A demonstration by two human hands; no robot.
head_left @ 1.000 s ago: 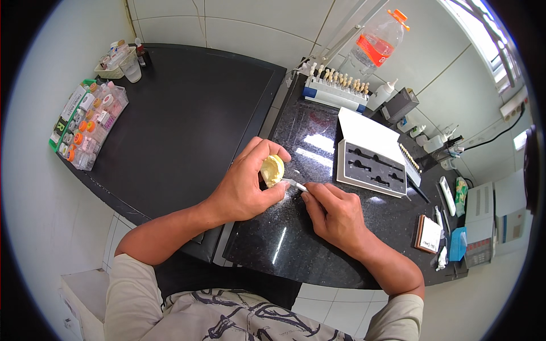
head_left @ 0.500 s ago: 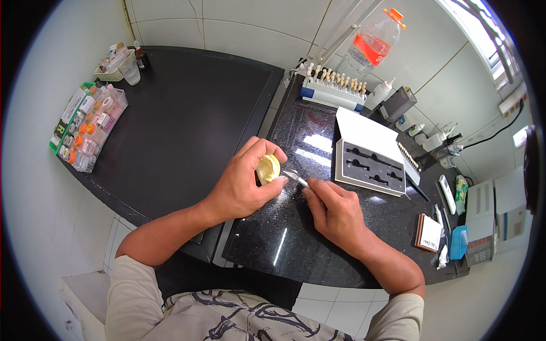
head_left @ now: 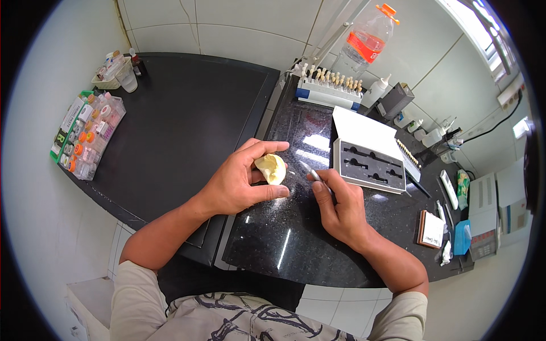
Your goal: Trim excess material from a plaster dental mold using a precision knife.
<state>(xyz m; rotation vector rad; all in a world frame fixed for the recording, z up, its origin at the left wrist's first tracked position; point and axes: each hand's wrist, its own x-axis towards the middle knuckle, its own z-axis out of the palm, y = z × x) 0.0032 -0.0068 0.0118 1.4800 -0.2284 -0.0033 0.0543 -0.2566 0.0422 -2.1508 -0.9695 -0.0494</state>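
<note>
Your left hand (head_left: 243, 181) holds a yellow dental cast (head_left: 272, 169), tilted, over the speckled black tabletop (head_left: 318, 256), index finger and thumb spread around it. Your right hand (head_left: 342, 206) pinches a slim silver knife (head_left: 310, 171), its long axis slanting up-left, tip aimed toward the cast but apart from it. An orange-red label (head_left: 364, 46) wraps the plastic bottle (head_left: 377, 29); the notepad (head_left: 433, 228) bears handwriting.

Yellow cast (head_left: 273, 170) turned in left hand (head_left: 241, 181), knife (head_left: 310, 170) drawn back from it
</note>
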